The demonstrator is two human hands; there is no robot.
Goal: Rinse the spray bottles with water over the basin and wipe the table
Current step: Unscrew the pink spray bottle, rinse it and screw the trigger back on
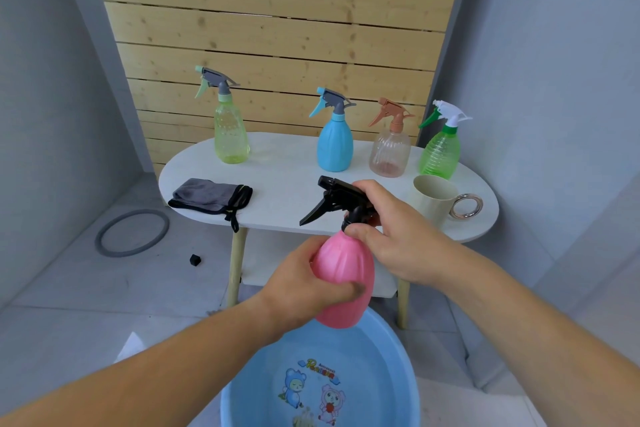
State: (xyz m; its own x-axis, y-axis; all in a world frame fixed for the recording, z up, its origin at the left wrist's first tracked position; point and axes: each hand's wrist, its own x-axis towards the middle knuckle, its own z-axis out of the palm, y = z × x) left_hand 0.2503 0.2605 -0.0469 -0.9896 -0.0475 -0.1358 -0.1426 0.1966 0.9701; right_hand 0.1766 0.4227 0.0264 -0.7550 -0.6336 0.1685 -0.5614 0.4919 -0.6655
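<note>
I hold a pink spray bottle [344,274] upright above the blue basin [391,357] on the floor. My left hand [304,283] wraps the bottle's body. My right hand [391,232] grips its black trigger head [332,200] at the neck. On the white oval table [277,191] stand a yellow-green bottle [231,136], a blue bottle [335,146], a clear pinkish bottle [390,153] and a green bottle [440,153]. A grey cloth [207,196] lies folded at the table's left front.
A cream mug [434,200] with a ring handle stands at the table's right front. On the floor to the left lie a grey ring [133,232] and a small black cap [196,259]. A wooden slat wall rises behind the table.
</note>
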